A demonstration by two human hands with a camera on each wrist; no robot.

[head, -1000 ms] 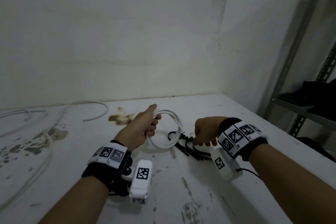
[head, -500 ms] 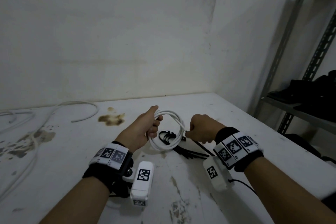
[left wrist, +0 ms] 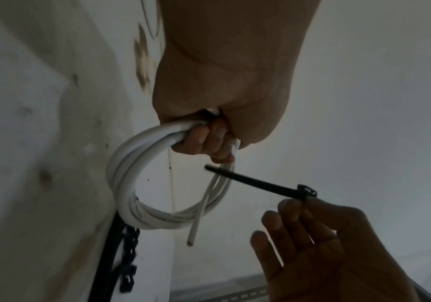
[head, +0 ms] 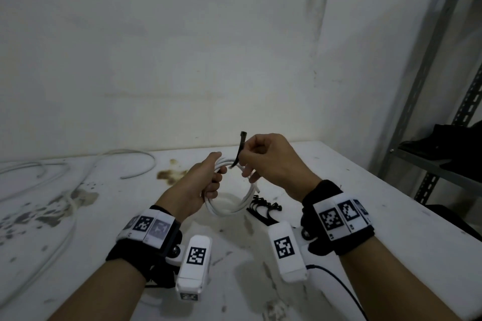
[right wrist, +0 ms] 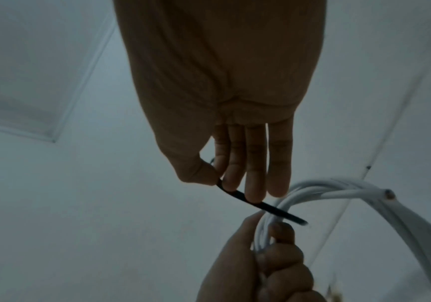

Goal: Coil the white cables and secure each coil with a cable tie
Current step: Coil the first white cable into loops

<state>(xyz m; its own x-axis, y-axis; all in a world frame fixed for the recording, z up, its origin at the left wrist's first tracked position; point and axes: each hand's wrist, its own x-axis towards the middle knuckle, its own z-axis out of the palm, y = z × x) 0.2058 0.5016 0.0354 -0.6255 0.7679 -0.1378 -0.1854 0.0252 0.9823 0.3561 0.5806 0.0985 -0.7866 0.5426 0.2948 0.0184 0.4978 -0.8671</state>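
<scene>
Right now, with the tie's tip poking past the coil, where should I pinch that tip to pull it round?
Pinch the tie at its free tip, just past the coil, coming from inside the loop. The strap lies straight across the strands below the left hand; the right hand holds the head end.

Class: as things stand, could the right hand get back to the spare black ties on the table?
Probably yes: the spare ties lie uncovered just below the right hand. But it already pinches one cable tie, so only its other fingers are free.
</scene>
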